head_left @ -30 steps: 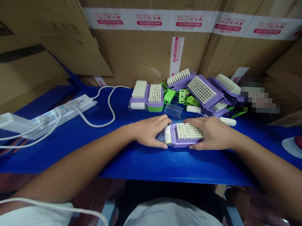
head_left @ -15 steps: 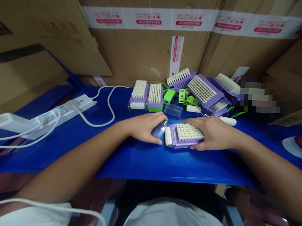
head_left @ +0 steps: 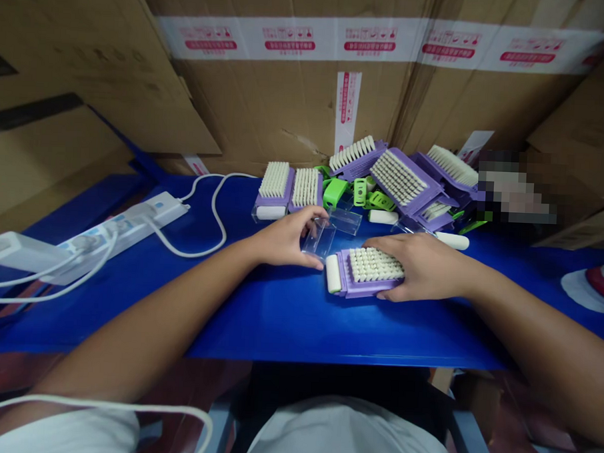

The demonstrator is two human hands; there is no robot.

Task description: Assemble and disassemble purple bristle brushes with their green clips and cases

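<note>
At the back, large cardboard boxes. Before them, a blue bench. On its left side, a white power strip. Along the rear, a heap of purple brushes, with 2 more brushes side by side to its left.

Mid-bench, lying flat with bristles up, 1 purple brush, clasped over its right end in a wide grip by the right hand. To its left, 1 clear plastic cover, held in the narrower grip of the left hand. Just beside that cover, at the brush's left end, a white roller; cannot tell whether touching.

In hand, by judgement: steadying the brush while handling the cover near the roller end. Called for next, probably: a light hold on the thin plastic, a firm one on the brush.
</note>
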